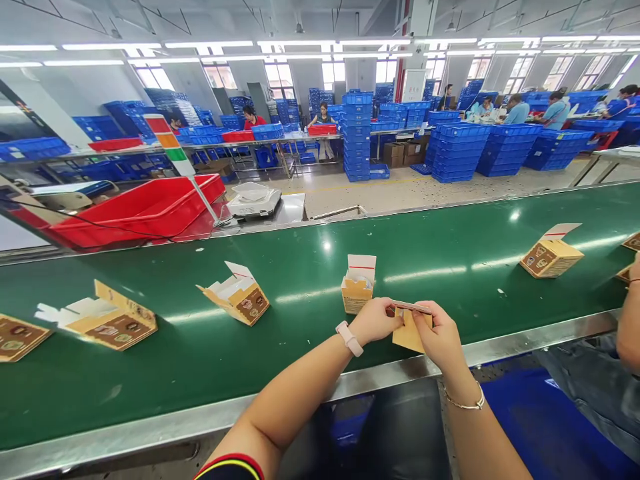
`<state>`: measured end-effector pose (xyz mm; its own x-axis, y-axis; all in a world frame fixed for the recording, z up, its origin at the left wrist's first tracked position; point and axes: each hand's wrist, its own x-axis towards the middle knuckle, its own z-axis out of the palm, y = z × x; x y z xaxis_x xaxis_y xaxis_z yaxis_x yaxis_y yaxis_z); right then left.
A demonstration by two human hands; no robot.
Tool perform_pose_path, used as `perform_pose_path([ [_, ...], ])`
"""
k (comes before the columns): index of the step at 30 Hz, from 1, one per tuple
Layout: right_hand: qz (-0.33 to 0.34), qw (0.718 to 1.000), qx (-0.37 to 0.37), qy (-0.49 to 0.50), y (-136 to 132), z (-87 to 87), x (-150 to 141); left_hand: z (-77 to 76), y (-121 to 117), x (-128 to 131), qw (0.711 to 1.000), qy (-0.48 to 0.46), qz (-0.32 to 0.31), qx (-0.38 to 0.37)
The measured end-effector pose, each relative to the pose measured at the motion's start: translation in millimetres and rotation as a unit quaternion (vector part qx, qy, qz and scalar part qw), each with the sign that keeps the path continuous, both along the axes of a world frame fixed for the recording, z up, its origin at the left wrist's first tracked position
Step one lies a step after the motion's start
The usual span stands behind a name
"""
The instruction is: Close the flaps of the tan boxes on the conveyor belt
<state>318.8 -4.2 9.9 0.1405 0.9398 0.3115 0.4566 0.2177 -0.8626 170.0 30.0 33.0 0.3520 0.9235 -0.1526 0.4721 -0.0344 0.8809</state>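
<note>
Your left hand (pixel 374 321) and right hand (pixel 439 335) sit close together over the near edge of the belt (pixel 300 347), fingers curled, pinching a tan card (pixel 411 338) between them. A thin brown strip (pixel 411 307) lies along the card's top edge. A white watch (pixel 349 339) circles your left wrist, and a thin bracelet (pixel 465 400) circles your right. Just ahead of your hands, an open carton (pixel 358 285) stands on the belt with its flaps up. More cartons (pixel 239 293) lie tilted on the belt to its left and right, brown printed panels showing. A co-worker's forearm (pixel 631 320) reaches over the belt at the right. Beyond the belt's far edge sit a red crate (pixel 137 210) and a scale (pixel 254 202); farther off stand stacked blue crates (pixel 455 152) and other workers (pixel 555 112).
</note>
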Motion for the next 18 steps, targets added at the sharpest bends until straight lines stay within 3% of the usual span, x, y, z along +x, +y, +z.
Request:
perform_pose_path([
  [3,-0.007,0.996,0.070,-0.052,-6.3,-0.6,-3.4,1.7,1.0,1.6,0.998,0.033,-0.017,0.055],
  [6,-0.014,0.991,0.109,-0.078,-9.4,-2.8,-4.7,0.8,1.2,6.4,0.997,0.042,-0.033,0.055],
  [10,-0.033,0.988,0.129,-0.082,-9.3,-7.4,-1.2,-2.5,0.0,21.0,0.997,0.061,0.001,0.051],
  [14,-0.070,0.993,0.084,-0.044,-5.5,-11.5,12.7,-3.7,-4.2,34.6,0.994,0.040,0.056,0.089],
  [18,-0.125,0.991,-0.003,0.050,3.5,-14.0,35.7,-4.9,-8.5,40.5,0.996,-0.011,0.020,0.091],
])
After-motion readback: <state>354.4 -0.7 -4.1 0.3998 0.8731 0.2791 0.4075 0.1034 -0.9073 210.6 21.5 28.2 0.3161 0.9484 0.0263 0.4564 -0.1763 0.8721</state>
